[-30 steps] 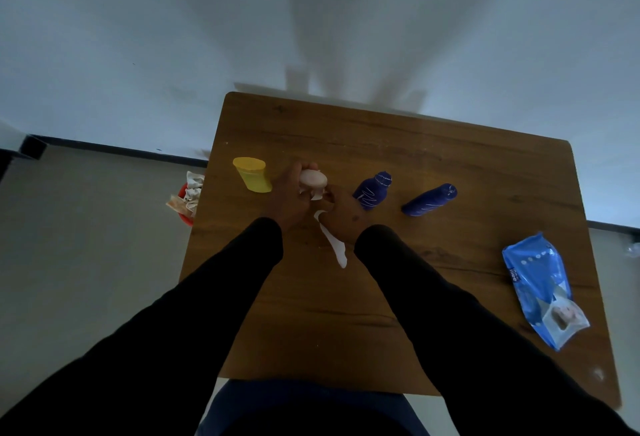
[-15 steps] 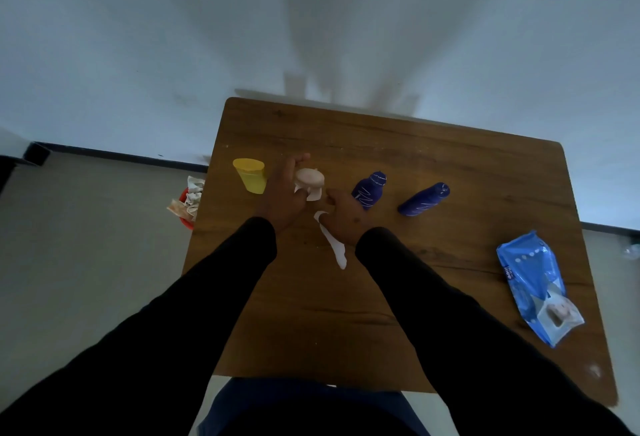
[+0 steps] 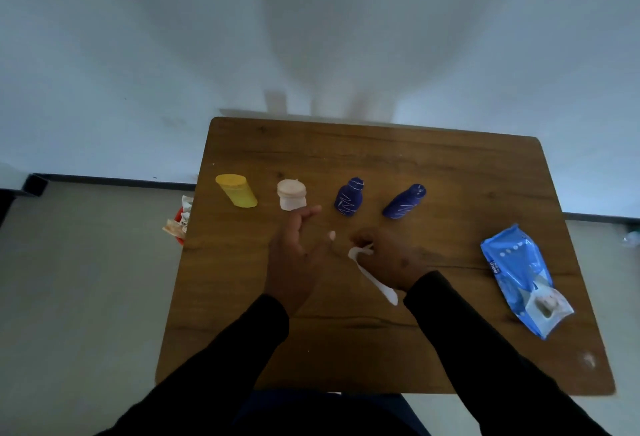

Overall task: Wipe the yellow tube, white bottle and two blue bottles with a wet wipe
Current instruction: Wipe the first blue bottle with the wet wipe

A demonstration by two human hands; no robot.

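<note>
Wipe (image 3: pixel 374 278) is pinched in right hand (image 3: pixel 391 262); left hand (image 3: pixel 294 255), spread empty, could topple white bottle (image 3: pixel 292 194) just beyond its fingertips

Yellow tube (image 3: pixel 236 190), white bottle (image 3: pixel 292 194), 2 blue bottles (image 3: pixel 349 196) (image 3: pixel 404 201) upright, row.

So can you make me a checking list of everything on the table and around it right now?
Surface: wooden table, a pale smudge near its right front corner.
Job's things: yellow tube, white bottle and two blue bottles stand in a row; wipe trails on the table.
Clutter: blue wipe pack lies at the right, flap open.
Grippers: left hand open, empty, fingers near the white bottle; right hand pinches the wipe.
Cables: nothing seen.
Surroundings: pale wall, grey floor, a red bin with crumpled scraps left of the table.
</note>
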